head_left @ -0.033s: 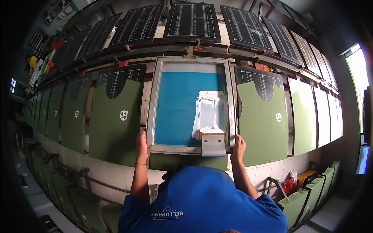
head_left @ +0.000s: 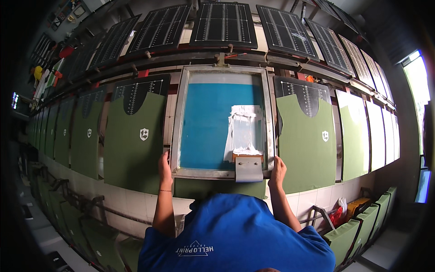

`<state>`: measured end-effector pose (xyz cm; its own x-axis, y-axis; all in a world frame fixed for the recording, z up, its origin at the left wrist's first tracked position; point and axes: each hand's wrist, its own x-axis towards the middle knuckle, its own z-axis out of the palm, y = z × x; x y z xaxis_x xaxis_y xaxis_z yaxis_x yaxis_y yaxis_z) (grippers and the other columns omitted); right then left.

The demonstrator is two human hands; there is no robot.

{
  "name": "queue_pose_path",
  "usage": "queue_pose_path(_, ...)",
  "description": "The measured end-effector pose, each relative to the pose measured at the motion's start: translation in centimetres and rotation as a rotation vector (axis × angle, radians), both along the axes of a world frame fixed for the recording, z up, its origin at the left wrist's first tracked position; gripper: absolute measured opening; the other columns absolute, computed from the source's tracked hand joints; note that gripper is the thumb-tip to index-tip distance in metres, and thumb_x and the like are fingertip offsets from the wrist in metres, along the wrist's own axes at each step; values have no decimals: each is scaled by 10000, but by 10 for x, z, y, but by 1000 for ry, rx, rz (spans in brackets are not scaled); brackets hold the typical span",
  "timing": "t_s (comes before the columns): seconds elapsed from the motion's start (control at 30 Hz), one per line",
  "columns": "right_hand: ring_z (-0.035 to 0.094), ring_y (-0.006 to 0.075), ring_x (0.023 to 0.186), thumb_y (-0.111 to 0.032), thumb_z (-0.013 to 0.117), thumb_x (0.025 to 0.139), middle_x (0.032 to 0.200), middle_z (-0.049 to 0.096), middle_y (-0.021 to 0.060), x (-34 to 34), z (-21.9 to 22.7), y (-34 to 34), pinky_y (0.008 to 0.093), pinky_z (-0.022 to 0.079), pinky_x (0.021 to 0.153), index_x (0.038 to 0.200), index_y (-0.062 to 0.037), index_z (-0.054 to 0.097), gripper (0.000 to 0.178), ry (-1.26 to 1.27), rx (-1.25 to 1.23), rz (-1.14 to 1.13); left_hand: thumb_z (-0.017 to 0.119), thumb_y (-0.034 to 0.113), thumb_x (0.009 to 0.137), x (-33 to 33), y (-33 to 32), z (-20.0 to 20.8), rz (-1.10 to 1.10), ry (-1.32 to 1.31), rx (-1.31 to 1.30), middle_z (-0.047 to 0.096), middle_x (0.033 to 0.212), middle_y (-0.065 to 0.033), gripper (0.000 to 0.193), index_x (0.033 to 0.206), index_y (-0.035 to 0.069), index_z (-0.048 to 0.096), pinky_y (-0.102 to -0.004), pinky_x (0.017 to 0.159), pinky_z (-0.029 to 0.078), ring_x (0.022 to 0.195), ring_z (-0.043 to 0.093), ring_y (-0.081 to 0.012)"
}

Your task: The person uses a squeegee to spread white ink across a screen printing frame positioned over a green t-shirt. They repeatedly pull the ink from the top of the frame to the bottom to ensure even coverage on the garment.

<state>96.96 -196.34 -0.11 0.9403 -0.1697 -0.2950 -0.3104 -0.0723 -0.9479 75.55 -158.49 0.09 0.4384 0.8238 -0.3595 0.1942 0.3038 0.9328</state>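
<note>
Screen-printing frame (head_left: 223, 121): metal-rimmed, blue mesh, lying flat over a green garment panel on the long printing table (head_left: 136, 199), so that the mesh sits against the cloth. We grip it at both lower corners, left hand (head_left: 165, 167) closed on the left rail, right hand (head_left: 277, 171) closed on the right rail, which keeps it square. Squeegee (head_left: 248, 164): rests inside at the near edge, below a white ink patch (head_left: 245, 129). Neighbouring green panels (head_left: 134, 136) carry a white shield print.
</note>
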Motion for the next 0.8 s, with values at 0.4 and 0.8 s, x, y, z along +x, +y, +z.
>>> queue_pose_path(0.4,614,185,910,-275,629,1006,985,670,128,0,-32,-4,313,470,851,1087,67,712,362,-89,-243,83,479,367,995,5,-2,-32,104,27,-16,682,1076,-74,433,1088,1,689,-330,919,461,1010,615,-185)
queue_pose_path(0.8,571,118,787,-291,642,1003,838,649,48,4,-51,-6,290,471,727,1048,67,719,369,-86,-184,110,554,256,986,3,4,-52,16,180,531,637,876,-150,275,983,-5,640,-396,814,477,863,619,-302)
